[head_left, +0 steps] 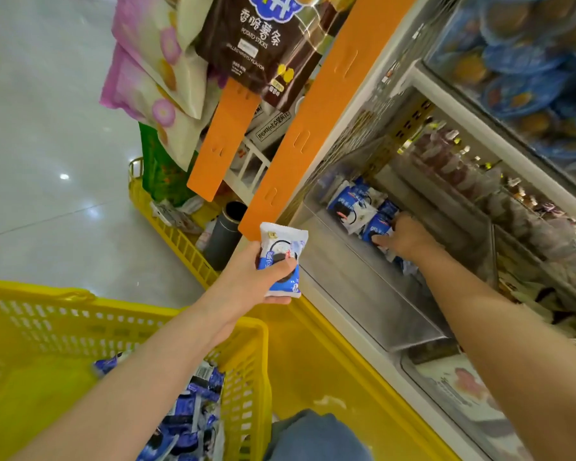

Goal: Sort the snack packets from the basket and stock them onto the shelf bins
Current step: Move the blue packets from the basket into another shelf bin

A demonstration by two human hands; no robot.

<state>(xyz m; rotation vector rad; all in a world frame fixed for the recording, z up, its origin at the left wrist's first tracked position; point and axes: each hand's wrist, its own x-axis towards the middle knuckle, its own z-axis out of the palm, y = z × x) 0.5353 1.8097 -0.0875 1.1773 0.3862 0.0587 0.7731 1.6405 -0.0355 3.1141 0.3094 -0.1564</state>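
You're on a pale glossy tile floor [47, 128] with overhead lights mirrored in it as bright spots. To your right is a white-framed shelf unit [463, 109] on a yellow plinth [330, 361], its upper tier packed with blue packs [529, 54]. Two orange hang strips [316, 121] run down its end. A brown potato-sticks bag [246, 51] and pink-and-cream bags [150, 78] hang there, with a green bag [162, 171] below. Behind the strips are a white rack [251, 164] and a dark grey cylinder [222, 234]. The light is even and shadows are soft.
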